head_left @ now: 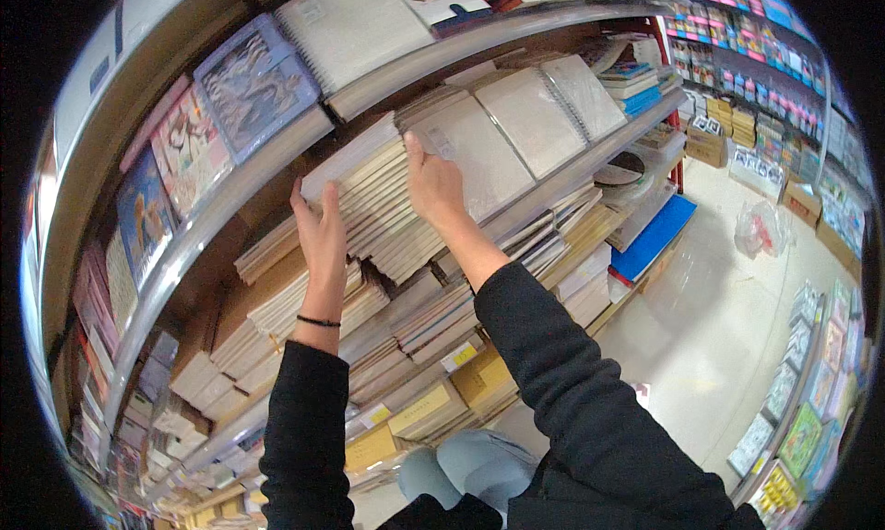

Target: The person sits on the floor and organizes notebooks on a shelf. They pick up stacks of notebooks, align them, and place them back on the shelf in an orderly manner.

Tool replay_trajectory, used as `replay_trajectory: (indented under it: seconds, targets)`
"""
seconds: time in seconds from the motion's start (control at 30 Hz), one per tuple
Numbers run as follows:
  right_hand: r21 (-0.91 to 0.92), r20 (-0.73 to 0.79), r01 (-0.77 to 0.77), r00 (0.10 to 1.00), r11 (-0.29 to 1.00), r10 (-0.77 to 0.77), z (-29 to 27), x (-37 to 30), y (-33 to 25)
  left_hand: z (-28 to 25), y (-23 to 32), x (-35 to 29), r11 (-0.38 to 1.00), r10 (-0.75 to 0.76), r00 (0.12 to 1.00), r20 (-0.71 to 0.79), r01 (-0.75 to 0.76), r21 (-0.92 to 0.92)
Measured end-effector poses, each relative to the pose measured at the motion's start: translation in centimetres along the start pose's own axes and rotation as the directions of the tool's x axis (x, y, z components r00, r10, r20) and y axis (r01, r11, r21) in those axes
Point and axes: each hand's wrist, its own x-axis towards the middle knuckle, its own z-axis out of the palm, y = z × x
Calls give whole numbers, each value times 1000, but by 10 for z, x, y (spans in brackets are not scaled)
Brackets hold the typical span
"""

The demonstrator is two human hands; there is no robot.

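Observation:
A stack of thin, cream-edged notebooks (383, 198) lies on the middle shelf between my two hands. My left hand (321, 235) is at its left side, with thumb and fingers spread apart and a thin black band on the wrist. At the stack's right side, my right hand (435, 187) is closed with the fingers curled and the thumb along the notebooks' edge. Its fingertips are partly hidden. Right beside that hand, a pale wrapped notebook (475, 152) lies flat, and a spiral notebook (530, 120) is farther right.
Above runs a metal-edged shelf (502, 28) with illustrated notebooks (256, 83) on it. Lower shelves hold more paper stacks (369, 369) and yellow boxes (429, 412). A blue folder (659, 235) juts out at the right end. On the aisle floor is a clear plastic bag (762, 230).

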Motion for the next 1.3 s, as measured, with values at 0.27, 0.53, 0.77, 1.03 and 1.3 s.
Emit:
replay_trajectory:
  seconds: [0.27,0.53,0.77,1.03,1.3]
  targets:
    - [41,-54,187,981,981,-185,-2,3,13,-16,19,-29,985,87,987,137,-106,138]
    - [119,-113,64,992,991,-51,3,24,33,-18,16,-51,618,327,891,316,-454,642]
    - [214,-220,91,975,972,-43,30,-2,33,-23,8,-38,645,81,942,326,-299,703]
    - [-165,-246,263,922,951,-298,35,-4,41,-25,1,-33,589,109,945,308,-311,746]
    - [-208,-119,354,916,912,-383,21,11,44,-14,16,-30,476,492,826,275,-520,710]
